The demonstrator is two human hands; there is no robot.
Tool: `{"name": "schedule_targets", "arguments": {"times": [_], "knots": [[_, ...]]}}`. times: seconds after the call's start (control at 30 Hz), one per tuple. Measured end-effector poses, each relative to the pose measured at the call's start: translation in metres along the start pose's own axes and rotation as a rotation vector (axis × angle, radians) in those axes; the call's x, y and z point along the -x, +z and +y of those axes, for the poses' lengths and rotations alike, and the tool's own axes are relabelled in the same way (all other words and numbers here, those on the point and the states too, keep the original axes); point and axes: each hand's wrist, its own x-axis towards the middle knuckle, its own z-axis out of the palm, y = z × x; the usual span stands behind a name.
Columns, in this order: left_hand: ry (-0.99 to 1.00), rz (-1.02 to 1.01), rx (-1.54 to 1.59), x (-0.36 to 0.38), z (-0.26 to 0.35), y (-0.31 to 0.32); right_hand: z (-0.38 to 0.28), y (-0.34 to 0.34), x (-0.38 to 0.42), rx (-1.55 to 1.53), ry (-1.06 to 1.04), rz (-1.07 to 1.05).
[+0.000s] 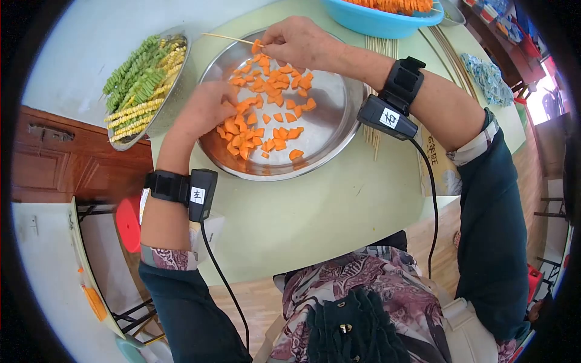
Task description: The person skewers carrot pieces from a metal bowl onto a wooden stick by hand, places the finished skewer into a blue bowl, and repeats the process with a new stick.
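A round metal basin on the table holds many loose orange carrot pieces. Over its far rim, my right hand pinches a thin wooden skewer, which points out to the left. An orange carrot piece is at my right fingertips, by the skewer. My left hand reaches in over the basin's left rim, its fingers curled together against the carrot pieces. Whatever those fingers hold is hidden.
A colander at the left holds skewered green and yellow spiral-cut vegetables. At the back stands a blue basin with threaded carrot. Bare skewers and a crumpled cloth lie to the right on the pale table.
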Motion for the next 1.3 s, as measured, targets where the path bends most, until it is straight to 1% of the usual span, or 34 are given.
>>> {"name": "schedule_targets", "arguments": {"times": [0.07,0.1,0.17,0.27,0.4,0.47,0.5,0.57,0.6,0.67,0.7,0.77,0.8,0.87,0.9,0.93,1.03,1.1,1.2,1.3], "knots": [[-0.227,-0.026,0.113,-0.001,0.003,-0.004,0.002,0.001,0.000,0.023,-0.040,0.011],[-0.227,-0.029,0.113,-0.002,0.003,-0.004,0.002,0.001,0.000,0.021,-0.038,0.011],[-0.239,0.104,0.266,-0.003,0.002,-0.002,0.001,0.000,0.000,0.021,-0.038,0.014],[-0.244,0.137,0.354,-0.005,0.001,-0.001,-0.002,0.000,0.001,-0.053,0.007,-0.003],[-0.276,0.175,0.382,-0.004,0.008,-0.006,-0.002,0.001,0.001,-0.045,-0.001,-0.025],[-0.321,0.254,0.548,-0.005,0.009,-0.010,-0.002,0.001,0.001,-0.065,-0.013,-0.069],[-0.323,0.258,0.545,-0.005,0.008,-0.011,-0.003,0.001,0.002,-0.066,-0.018,-0.069],[-0.359,0.368,0.709,-0.005,0.005,-0.016,-0.007,0.001,0.005,-0.082,-0.029,-0.070],[-0.359,0.378,0.699,-0.005,0.002,-0.018,-0.009,0.000,0.007,-0.084,-0.042,-0.066],[-0.298,0.416,0.844,-0.003,-0.006,-0.023,-0.016,-0.002,0.009,-0.157,0.018,-0.121],[-0.293,0.434,0.818,-0.002,-0.009,-0.027,-0.018,-0.002,0.009,-0.164,-0.010,-0.109],[-0.248,0.507,1.018,-0.002,-0.008,-0.030,-0.017,0.001,0.009,-0.199,0.009,-0.127],[-0.238,0.519,1.000,-0.002,-0.006,-0.031,-0.019,0.002,0.010,-0.200,-0.011,-0.117],[-0.191,0.631,1.103,-0.001,0.000,-0.032,-0.021,0.004,0.013,-0.240,-0.036,-0.039],[-0.194,0.626,1.070,-0.001,0.001,-0.034,-0.020,0.005,0.012,-0.220,-0.080,0.009],[-0.187,0.629,1.065,-0.001,0.003,-0.035,-0.020,0.005,0.013,-0.218,-0.086,0.013],[-0.155,0.683,1.087,-0.003,0.008,-0.035,-0.022,0.006,0.015,-0.238,-0.057,0.003],[-0.168,0.725,1.106,-0.004,0.006,-0.033,-0.021,0.008,0.016,-0.147,-0.137,0.027],[-0.174,0.725,1.112,-0.004,0.005,-0.033,-0.024,0.006,0.018,-0.082,-0.160,-0.007],[-0.161,0.731,1.116,-0.004,0.004,-0.032,-0.022,0.008,0.017,-0.050,-0.178,0.006]]}}
